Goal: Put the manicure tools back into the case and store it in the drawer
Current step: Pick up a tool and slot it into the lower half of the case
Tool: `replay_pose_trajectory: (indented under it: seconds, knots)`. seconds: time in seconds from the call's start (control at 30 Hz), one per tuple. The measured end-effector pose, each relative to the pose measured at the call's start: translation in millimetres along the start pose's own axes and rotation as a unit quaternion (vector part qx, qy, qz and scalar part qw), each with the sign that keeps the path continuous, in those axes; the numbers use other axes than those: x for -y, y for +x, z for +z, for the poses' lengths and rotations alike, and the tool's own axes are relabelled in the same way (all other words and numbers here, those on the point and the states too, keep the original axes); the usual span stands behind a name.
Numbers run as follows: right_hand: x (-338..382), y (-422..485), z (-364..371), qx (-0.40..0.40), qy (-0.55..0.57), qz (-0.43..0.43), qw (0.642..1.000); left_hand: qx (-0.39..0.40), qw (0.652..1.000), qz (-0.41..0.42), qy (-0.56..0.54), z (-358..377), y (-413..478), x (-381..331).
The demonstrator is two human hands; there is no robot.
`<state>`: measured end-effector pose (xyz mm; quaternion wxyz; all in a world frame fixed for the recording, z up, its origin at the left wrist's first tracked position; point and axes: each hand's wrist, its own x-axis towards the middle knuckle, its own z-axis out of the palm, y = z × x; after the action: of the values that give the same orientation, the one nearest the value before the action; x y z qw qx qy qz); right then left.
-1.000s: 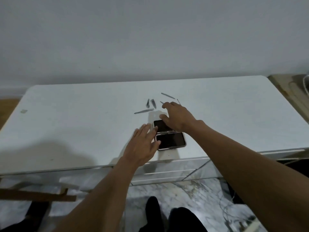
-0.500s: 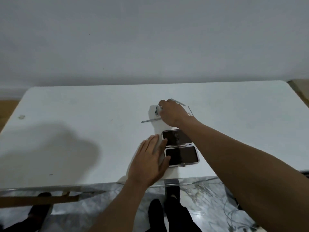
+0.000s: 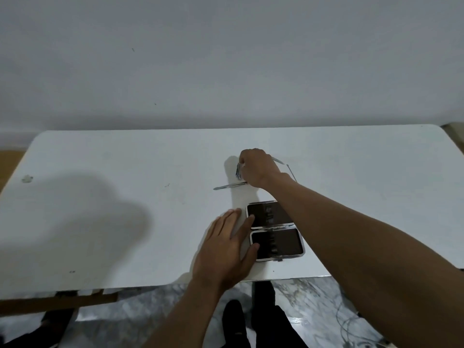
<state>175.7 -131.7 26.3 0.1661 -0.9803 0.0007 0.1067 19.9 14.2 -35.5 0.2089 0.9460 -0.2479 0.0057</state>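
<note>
From the head camera I see the open manicure case (image 3: 275,231) lying flat near the front edge of the white table (image 3: 125,172), both dark halves facing up and, as far as I can tell, without tools. My left hand (image 3: 226,252) lies flat and spread beside it, fingertips on its left rim, I think to stop it from sliding. My right hand (image 3: 258,168) is curled over the loose tools further back, pinching a small metal tool (image 3: 238,172). A longer metal tool (image 3: 229,185) lies just beside it, and two thin ones (image 3: 291,172) show behind the wrist. No drawer is visible.
</note>
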Motion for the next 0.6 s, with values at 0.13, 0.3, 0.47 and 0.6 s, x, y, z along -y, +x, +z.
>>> replay_pose_trajectory:
  seconds: [0.13, 0.3, 0.47, 0.6]
  knots:
    - [-0.1, -7.1, -6.7, 0.002, 0.049, 0.024, 0.999, 0.004, 1.000, 0.005, 0.014, 0.0, 0.0, -0.3]
    - [-14.3, -29.2, -18.8, -0.034, 0.113, 0.030, 0.993, -0.012, 1.000, 0.012, -0.002, -1.0, -1.0, -1.3]
    - [-34.3, -63.6, -27.0, -0.061, 0.184, 0.043, 0.980, -0.013, 1.000, 0.011, 0.017, -3.6, -2.6, -4.2]
    - [-50.2, -104.1, -30.9, -0.064, 0.291, 0.071, 0.952, 0.004, 1.000, 0.010, 0.025, -2.4, -3.0, -3.7]
